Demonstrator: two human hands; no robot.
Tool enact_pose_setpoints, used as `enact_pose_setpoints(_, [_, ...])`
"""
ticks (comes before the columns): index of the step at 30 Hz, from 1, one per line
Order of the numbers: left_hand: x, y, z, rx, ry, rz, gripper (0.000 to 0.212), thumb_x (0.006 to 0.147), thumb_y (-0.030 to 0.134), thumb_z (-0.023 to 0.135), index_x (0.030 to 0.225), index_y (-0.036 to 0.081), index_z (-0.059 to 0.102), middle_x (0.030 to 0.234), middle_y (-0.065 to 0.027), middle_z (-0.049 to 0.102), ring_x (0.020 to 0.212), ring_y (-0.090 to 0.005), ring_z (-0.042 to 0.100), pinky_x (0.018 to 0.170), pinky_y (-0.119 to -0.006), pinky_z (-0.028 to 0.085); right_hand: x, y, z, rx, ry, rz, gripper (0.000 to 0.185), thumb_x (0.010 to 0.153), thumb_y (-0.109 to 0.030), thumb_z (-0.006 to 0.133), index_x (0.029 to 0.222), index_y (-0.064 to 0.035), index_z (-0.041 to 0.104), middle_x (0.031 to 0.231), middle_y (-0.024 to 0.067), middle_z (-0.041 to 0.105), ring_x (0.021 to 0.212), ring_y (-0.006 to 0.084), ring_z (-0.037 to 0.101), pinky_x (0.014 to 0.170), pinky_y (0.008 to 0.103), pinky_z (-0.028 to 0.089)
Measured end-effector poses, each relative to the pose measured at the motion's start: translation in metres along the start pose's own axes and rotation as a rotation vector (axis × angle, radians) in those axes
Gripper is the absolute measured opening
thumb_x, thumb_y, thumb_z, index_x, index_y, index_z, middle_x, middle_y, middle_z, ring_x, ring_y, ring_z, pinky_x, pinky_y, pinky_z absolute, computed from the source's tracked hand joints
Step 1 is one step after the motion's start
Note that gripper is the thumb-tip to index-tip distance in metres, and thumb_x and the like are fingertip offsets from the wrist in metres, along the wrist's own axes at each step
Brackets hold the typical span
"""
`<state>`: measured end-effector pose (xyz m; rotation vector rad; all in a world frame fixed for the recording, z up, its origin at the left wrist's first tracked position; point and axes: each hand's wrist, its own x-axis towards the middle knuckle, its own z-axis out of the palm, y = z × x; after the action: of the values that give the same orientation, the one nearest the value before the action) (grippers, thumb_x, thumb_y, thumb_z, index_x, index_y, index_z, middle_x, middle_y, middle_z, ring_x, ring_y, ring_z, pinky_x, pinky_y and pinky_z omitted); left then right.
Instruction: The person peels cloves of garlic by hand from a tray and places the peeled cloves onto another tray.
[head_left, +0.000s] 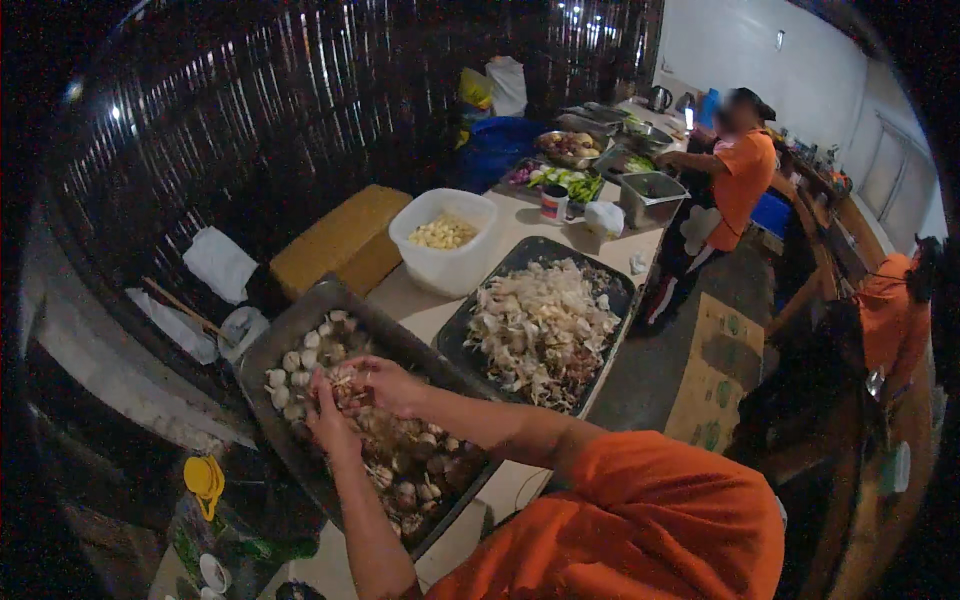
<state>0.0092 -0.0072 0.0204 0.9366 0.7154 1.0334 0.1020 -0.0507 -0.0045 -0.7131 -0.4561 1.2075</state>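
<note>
Both my hands meet over a large dark tray full of whole garlic bulbs. My left hand holds a garlic bulb from the near side, its skin looking split and loose. The fingers of my right hand close on the same bulb from the other side and hide part of it. Beside this tray, a second black tray bears a high heap of papery garlic skins. Peeled cloves lie in a white plastic tub beyond the trays.
A tan block-shaped box sits left of the tub. Farther along the table are a printed can, a metal pan and green vegetables. A person in orange works there; another person is at the right.
</note>
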Motion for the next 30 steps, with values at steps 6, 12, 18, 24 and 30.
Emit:
enact_pose_setpoints(6, [0.02, -0.02, -0.014, 0.124, -0.041, -0.081, 0.03, 0.07, 0.021, 0.055, 0.096, 0.008, 0.048, 0.093, -0.0068, 0.046, 0.083, -0.0147, 0.046, 0.066, -0.028, 0.039, -0.001, -0.007, 0.0, -0.161, 0.127, -0.098, 0.02, 0.074, -0.014, 0.05, 0.09, -0.0032, 0.047, 0.077, 0.0043, 0.05, 0.067, 0.0146, 0.05, 0.06, 0.0298, 0.045])
enact_pose_setpoints(12, [0.017, -0.013, -0.018, -0.092, -0.192, -0.171, 0.03, 0.069, 0.022, 0.056, 0.094, 0.007, 0.048, 0.089, -0.0046, 0.048, 0.079, -0.0123, 0.047, 0.062, -0.025, 0.039, 0.007, -0.001, -0.003, -0.05, 0.085, -0.097, 0.017, 0.076, -0.015, 0.048, 0.088, -0.0038, 0.047, 0.079, 0.0043, 0.05, 0.068, 0.0133, 0.049, 0.056, 0.0261, 0.043])
enact_pose_setpoints(18, [0.014, -0.018, -0.013, -0.079, -0.251, -0.194, 0.031, 0.069, 0.022, 0.057, 0.095, 0.007, 0.047, 0.09, -0.0047, 0.049, 0.079, -0.0116, 0.046, 0.061, -0.024, 0.04, 0.012, 0.01, -0.021, -0.231, 0.061, -0.288, 0.019, 0.075, -0.005, 0.039, 0.093, -0.0037, 0.045, 0.081, 0.0048, 0.049, 0.07, 0.0132, 0.048, 0.059, 0.0278, 0.043])
enact_pose_setpoints(24, [0.023, -0.017, -0.016, 0.07, 0.044, -0.115, 0.044, 0.064, 0.026, 0.062, 0.097, 0.002, 0.045, 0.091, -0.0075, 0.049, 0.085, -0.0159, 0.046, 0.065, -0.027, 0.04, 0.007, 0.0, -0.009, 0.024, 0.049, -0.024, 0.022, 0.076, -0.011, 0.042, 0.095, -0.0017, 0.045, 0.086, 0.0063, 0.048, 0.076, 0.0182, 0.049, 0.065, 0.0348, 0.044])
enact_pose_setpoints(30, [0.009, -0.001, -0.015, 0.076, -0.054, 0.157, 0.032, 0.067, 0.017, 0.059, 0.09, -0.002, 0.049, 0.084, -0.0087, 0.051, 0.076, -0.0136, 0.049, 0.063, -0.025, 0.04, 0.004, -0.004, 0.0, 0.035, -0.056, -0.056, 0.026, 0.076, -0.022, 0.046, 0.094, -0.0047, 0.046, 0.085, 0.005, 0.05, 0.078, 0.0162, 0.047, 0.067, 0.0316, 0.041])
